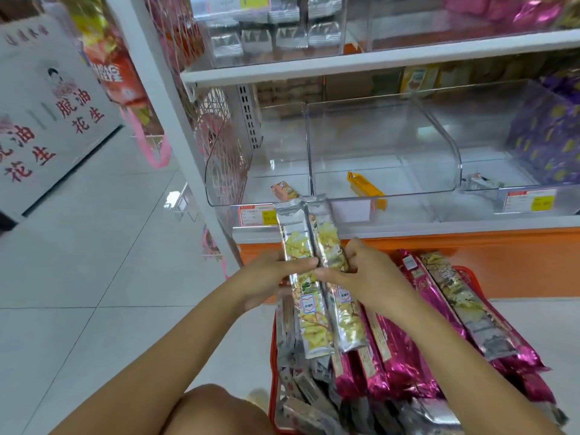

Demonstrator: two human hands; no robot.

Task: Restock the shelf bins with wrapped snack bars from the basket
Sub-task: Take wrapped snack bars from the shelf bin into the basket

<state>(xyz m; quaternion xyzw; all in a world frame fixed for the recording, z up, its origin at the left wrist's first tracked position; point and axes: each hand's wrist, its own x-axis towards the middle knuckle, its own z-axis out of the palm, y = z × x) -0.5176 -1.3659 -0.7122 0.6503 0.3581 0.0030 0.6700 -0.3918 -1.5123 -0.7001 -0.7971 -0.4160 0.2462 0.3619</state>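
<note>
Two long silver-and-yellow wrapped snack bars (309,246) are held side by side between both hands, above the red basket (272,365). My left hand (266,279) grips the left one and my right hand (365,273) grips the right one. The basket is packed with several magenta-wrapped bars (398,356) and silver ones. Behind the bars stand clear shelf bins: the left bin (226,171) holds one small orange pack (284,190), the middle bin (439,146) holds one yellow-orange pack (365,188).
A right bin (518,189) holds purple packs (546,142) and a silver pack. The upper shelf (345,69) carries silver packets. Price tags (257,215) hang on the orange shelf front. A white sign board (47,111) stands left on the tiled floor. My knee (216,409) is below.
</note>
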